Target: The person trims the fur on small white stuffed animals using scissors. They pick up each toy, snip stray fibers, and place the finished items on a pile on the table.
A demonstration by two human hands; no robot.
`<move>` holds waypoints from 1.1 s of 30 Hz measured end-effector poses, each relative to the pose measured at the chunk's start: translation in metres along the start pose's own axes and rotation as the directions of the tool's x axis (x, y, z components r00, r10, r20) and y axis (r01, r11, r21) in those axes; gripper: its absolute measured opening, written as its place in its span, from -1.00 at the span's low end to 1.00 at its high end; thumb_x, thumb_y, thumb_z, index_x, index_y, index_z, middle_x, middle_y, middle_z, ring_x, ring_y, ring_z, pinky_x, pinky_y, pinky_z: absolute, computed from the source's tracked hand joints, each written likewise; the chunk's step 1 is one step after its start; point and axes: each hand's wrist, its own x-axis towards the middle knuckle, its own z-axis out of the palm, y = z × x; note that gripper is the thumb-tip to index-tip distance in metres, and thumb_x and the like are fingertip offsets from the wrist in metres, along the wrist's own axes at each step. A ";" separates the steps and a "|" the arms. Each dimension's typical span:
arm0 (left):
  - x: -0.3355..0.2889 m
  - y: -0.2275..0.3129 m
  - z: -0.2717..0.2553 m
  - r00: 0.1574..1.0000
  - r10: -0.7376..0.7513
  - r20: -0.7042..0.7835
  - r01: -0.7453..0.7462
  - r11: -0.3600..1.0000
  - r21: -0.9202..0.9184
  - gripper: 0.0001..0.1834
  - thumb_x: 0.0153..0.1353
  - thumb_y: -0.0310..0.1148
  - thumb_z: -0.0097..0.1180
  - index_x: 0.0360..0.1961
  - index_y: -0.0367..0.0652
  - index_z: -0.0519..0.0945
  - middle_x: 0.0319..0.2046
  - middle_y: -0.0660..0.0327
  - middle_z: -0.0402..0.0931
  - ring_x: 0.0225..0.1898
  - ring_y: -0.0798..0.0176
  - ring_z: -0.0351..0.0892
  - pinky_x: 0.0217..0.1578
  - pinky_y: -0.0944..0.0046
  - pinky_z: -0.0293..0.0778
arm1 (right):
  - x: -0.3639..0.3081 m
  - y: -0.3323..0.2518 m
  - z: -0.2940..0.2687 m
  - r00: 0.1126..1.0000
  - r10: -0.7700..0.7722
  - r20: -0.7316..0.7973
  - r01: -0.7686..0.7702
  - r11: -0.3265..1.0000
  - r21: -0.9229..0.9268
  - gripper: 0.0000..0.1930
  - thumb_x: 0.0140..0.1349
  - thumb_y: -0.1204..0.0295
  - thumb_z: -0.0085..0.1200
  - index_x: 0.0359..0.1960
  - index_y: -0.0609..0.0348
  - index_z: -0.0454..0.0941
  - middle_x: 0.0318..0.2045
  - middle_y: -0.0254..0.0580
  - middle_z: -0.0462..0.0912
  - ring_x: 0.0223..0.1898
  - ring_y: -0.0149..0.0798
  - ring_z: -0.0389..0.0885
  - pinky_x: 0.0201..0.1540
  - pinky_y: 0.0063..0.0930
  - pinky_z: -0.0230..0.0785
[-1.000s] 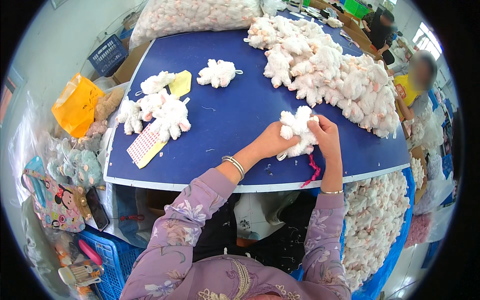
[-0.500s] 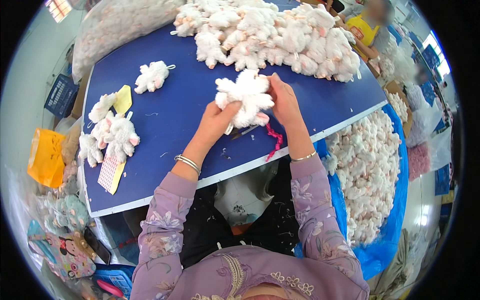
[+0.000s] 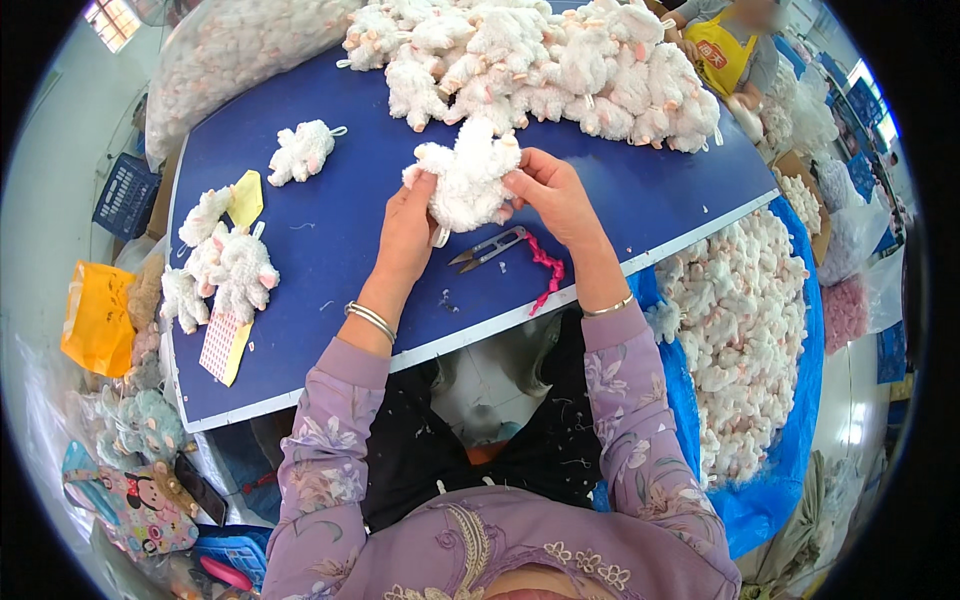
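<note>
A small white plush toy (image 3: 466,178) with a pale loop hangs between both hands above the blue table (image 3: 340,260). My left hand (image 3: 408,228) pinches its left side. My right hand (image 3: 553,196) grips its right side between thumb and fingers. Just below the toy lie thread snips (image 3: 488,248) with a twisted pink cord (image 3: 548,270) tied to them. Beyond my hands, a big heap of the same white plush toys (image 3: 540,70) covers the far part of the table.
At left lie one plush toy (image 3: 302,152), a small group of toys (image 3: 236,270) and a sticker sheet (image 3: 222,345). A blue sack of plush pieces (image 3: 745,350) stands at right. A co-worker in a yellow apron (image 3: 722,56) is at the far right. A bulging clear bag (image 3: 235,60) rests far left.
The plush toy has moved slightly left and been turned in my hands. My left hand has shifted left to the toy's side, and the thread snips now show fully.
</note>
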 end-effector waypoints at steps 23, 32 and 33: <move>0.001 0.014 -0.004 0.967 -0.025 0.255 0.045 0.996 -0.072 -0.37 0.35 0.07 -0.18 0.15 -0.29 0.37 0.00 0.14 0.51 0.01 0.28 0.51 -0.05 0.29 0.44 | -0.002 0.008 0.009 0.999 0.018 -0.033 -0.011 0.978 0.208 -0.87 0.21 0.49 0.15 -0.26 0.21 0.47 -0.38 -0.41 0.53 -0.41 -0.62 0.43 -0.39 -0.69 0.30; -0.005 0.027 -0.002 0.974 0.069 0.214 -0.032 0.985 -0.170 -0.51 0.27 -0.38 0.05 0.21 -0.26 0.30 0.04 0.06 0.45 0.02 0.18 0.53 0.01 0.19 0.50 | -0.010 0.006 0.029 0.995 -0.014 0.096 0.007 0.997 0.072 -0.74 0.20 0.49 0.16 -0.10 0.28 0.46 -0.26 -0.38 0.55 -0.27 -0.56 0.48 -0.23 -0.64 0.38; -0.007 0.030 -0.001 0.970 0.099 0.220 -0.073 0.990 -0.124 -0.41 0.27 -0.29 0.04 0.28 -0.24 0.22 0.13 0.03 0.39 0.13 0.13 0.46 0.11 0.16 0.43 | -0.011 0.004 0.032 0.995 -0.013 0.100 0.007 0.998 0.069 -0.72 0.20 0.49 0.15 -0.07 0.29 0.46 -0.24 -0.37 0.56 -0.26 -0.55 0.48 -0.22 -0.64 0.38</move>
